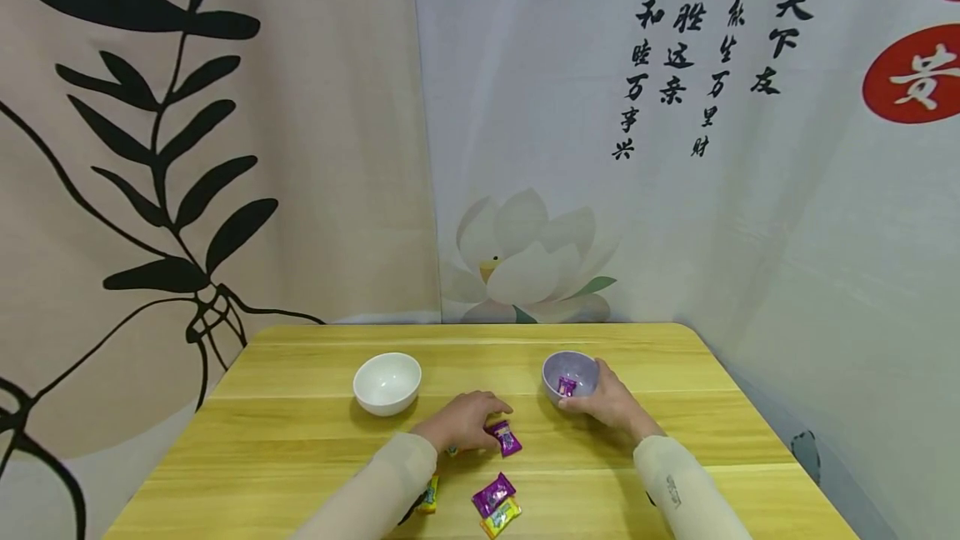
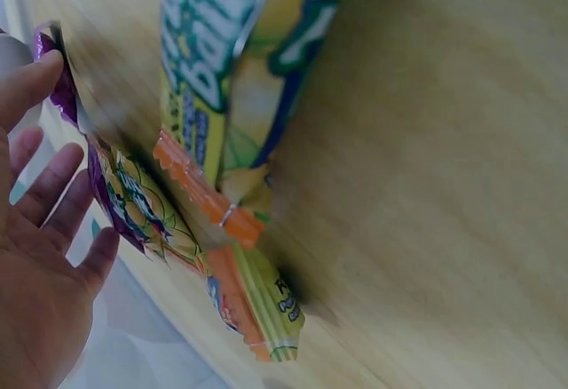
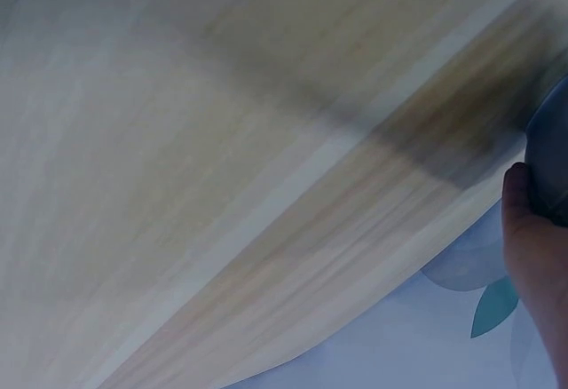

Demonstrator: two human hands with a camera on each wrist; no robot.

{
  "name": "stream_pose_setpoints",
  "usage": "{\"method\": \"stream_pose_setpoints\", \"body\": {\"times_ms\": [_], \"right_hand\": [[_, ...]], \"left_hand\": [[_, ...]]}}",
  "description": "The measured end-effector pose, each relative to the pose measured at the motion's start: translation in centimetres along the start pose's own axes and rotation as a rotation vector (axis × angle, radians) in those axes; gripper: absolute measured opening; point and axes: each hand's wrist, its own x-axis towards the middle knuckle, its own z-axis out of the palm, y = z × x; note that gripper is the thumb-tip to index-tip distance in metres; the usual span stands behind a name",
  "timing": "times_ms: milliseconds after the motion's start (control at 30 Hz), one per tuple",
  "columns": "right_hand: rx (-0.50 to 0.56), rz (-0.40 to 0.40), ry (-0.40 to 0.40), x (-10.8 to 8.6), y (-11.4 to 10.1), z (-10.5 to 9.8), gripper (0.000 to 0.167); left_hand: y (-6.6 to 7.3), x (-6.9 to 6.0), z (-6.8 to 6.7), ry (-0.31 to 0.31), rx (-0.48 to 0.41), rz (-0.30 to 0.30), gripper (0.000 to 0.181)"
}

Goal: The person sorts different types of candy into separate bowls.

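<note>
The right hand point(image 1: 609, 403) grips the side of a small purple bowl point(image 1: 552, 379) that has a purple-wrapped candy point(image 1: 567, 387) inside. In the right wrist view, that hand point(image 3: 538, 260) and part of the dark-looking bowl point(image 3: 550, 154) show at the right edge. My left hand point(image 1: 467, 421) is low over the table, its fingers spread and loosely bent beside a purple candy point(image 1: 506, 438). In the left wrist view, one fingertip of the hand point(image 2: 43, 291) is at a purple wrapper point(image 2: 64, 96); whether it touches is unclear. Yellow candies partly hide under the hand and sleeve.
A white bowl point(image 1: 387, 384) stands at the back left of the wooden table point(image 1: 300, 407). Nearer the front lie a purple candy point(image 1: 493, 495) and a yellow one point(image 1: 501, 517), side by side. Another yellow candy point(image 1: 430, 496) is next to the left sleeve. A printed curtain hangs behind.
</note>
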Motion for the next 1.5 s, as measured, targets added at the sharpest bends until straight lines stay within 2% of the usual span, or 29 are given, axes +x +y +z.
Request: {"method": "stream_pose_setpoints", "body": {"times_ms": [267,500,600,933,1167,1500], "right_hand": [[0.011,0.007,-0.001,0.03,-0.02,0.04,0.126],[0.009,0.002,0.002,0.0,-0.07,0.0,0.126],[0.011,0.004,0.005,0.09,0.07,0.06,0.127],[0.01,0.018,0.004,0.03,0.17,0.16,0.128],[-0.007,0.017,0.009,0.15,0.27,0.21,0.129],[-0.001,0.006,0.004,0.08,0.09,0.24,0.128]], "left_hand": [[0.55,0.13,0.06,-0.01,0.035,0.009,0.056],[0.58,0.49,0.3,-0.01,0.06,0.082,0.053],[0.53,0.6,0.41,-0.009,0.073,0.095,0.051],[0.65,0.26,0.29,-0.004,0.097,0.078,0.04],[0.98,0.13,0.01,-0.007,0.121,0.092,0.036],[0.42,0.32,0.47,0.008,0.11,0.102,0.027]]}}
